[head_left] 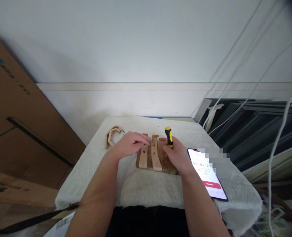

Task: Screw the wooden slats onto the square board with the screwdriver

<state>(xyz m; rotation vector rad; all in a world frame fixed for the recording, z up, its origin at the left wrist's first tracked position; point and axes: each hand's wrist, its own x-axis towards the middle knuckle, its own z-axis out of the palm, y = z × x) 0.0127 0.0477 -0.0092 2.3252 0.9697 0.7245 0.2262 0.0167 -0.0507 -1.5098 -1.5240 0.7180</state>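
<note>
My right hand [177, 153] is wrapped round a yellow and black screwdriver [169, 136], its handle pointing up and its tip hidden. Two pale wooden hooks with screw holes, a left hook [143, 159] and a right hook [155, 156], lie side by side on a darker wooden board [169, 169]. Over the upper part of the left hook, my left hand [133, 143] has its fingers stretched out and slightly apart; whether they touch it I cannot tell. Further left, two more curved wooden hooks [110, 136] rest on the cloth beside small screws [123, 131].
A phone [207, 174] showing a running timer lies right of my right forearm. White cloth [91, 168] covers the small table, which stands against a wall. Large cardboard [24, 115] leans at left; dark panels [249, 131] and hanging white cables [280, 135] are at right.
</note>
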